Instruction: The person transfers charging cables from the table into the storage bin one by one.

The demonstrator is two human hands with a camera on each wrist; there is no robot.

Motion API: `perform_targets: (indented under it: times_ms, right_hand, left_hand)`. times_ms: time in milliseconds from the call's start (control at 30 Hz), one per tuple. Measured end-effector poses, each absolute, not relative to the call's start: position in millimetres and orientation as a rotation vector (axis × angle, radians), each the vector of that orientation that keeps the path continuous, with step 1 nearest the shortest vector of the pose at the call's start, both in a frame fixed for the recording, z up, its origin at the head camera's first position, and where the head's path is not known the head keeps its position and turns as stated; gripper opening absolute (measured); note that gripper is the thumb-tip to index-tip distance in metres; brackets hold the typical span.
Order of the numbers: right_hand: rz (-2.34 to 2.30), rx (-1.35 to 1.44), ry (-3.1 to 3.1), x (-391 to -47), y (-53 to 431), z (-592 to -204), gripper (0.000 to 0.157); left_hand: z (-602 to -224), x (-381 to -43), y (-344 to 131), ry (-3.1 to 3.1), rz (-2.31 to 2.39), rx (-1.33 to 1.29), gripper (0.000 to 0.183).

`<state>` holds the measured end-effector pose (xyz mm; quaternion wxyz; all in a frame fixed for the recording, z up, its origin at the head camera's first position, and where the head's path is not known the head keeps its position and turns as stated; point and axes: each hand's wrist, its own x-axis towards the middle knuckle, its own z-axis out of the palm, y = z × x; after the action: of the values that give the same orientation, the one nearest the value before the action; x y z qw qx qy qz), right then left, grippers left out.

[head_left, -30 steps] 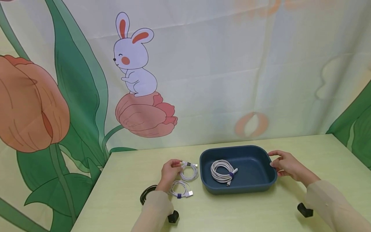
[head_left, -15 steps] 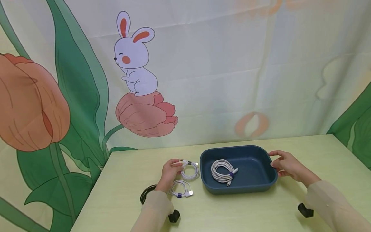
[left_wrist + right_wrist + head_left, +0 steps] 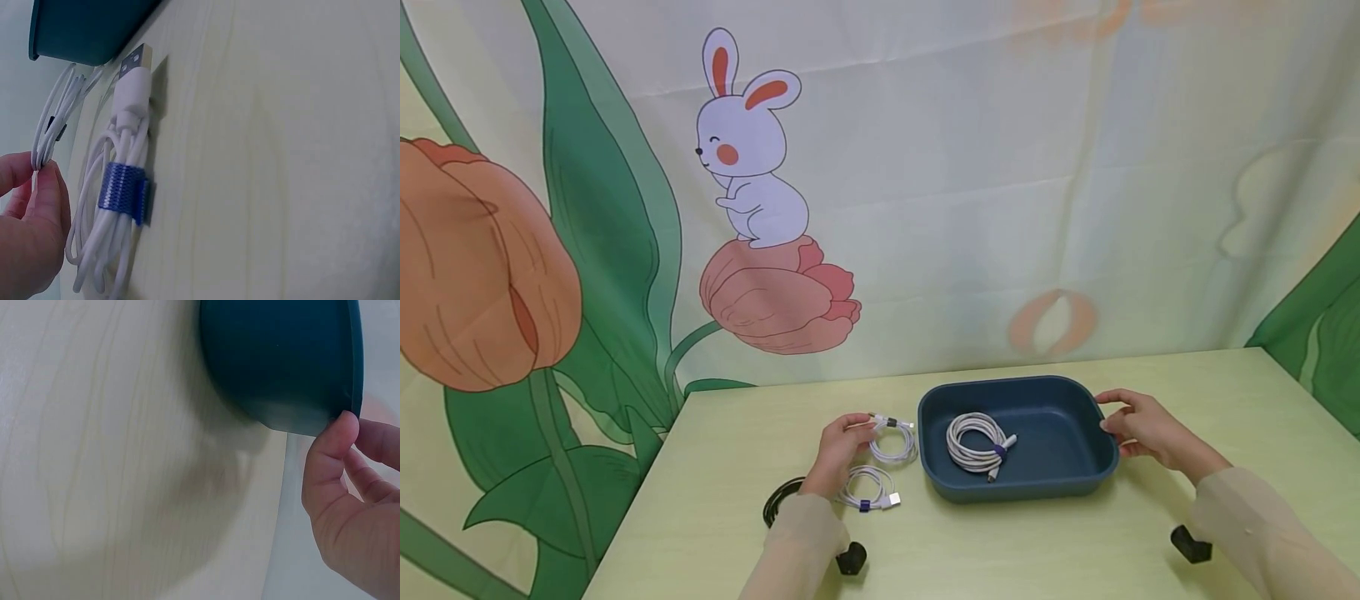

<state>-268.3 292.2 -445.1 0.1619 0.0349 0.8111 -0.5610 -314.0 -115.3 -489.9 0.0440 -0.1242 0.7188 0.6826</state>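
My left hand [image 3: 838, 450] pinches a coiled white charging cable [image 3: 892, 447] with a black tie, just left of the dark blue bin [image 3: 1052, 490]. In the left wrist view, thumb and fingertips meet on this coil [image 3: 55, 125], which is raised beside a second white cable [image 3: 125, 150] with a blue strap and a USB plug. That second cable lies on the table. My right hand [image 3: 1153, 429] holds the bin's right end at the rim; the right wrist view shows the thumb on the outer wall [image 3: 281, 369]. Inside the bin, at its left, lies a thicker white cable coil [image 3: 973, 462] with a purple tie.
A black cable coil [image 3: 781, 498] lies at the left, partly hidden by the left forearm. Black wrist cameras [image 3: 852, 559] hang under both sleeves. Behind the pale table [image 3: 1000, 550] stands a printed rabbit-and-tulip backdrop [image 3: 925, 208].
Over the last second, the pinched white cable has shifted slightly right toward the bin with my left hand. The right hand and bin stay nearly still.
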Motion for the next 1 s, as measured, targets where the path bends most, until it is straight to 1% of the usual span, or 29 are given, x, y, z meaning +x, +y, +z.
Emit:
perform_targets:
  times_ms: [300, 467, 800, 1000]
  right_hand:
    - [-1.602, 0.092, 2.316, -267.8, 291.8, -444.1, 0.05]
    - [-1.596, 0.088, 2.323, -267.4, 291.6, -443.1, 0.05]
    - [-1.594, 0.095, 2.321, -267.1, 291.5, -442.8, 0.05]
    - [-1.589, 0.097, 2.32, -267.5, 291.6, -443.4, 0.051]
  left_hand:
    - [-489.1, -311.4, -115.5, 2.158, 2.094, -0.301, 0.03]
    - [-487.7, -310.8, -114.8, 2.113, 2.106, -0.26, 0.028]
    - [-483.7, -310.8, -114.9, 2.084, 2.111, -0.265, 0.021]
    - [-478.5, -308.0, -114.7, 2.059, 2.144, -0.274, 0.022]
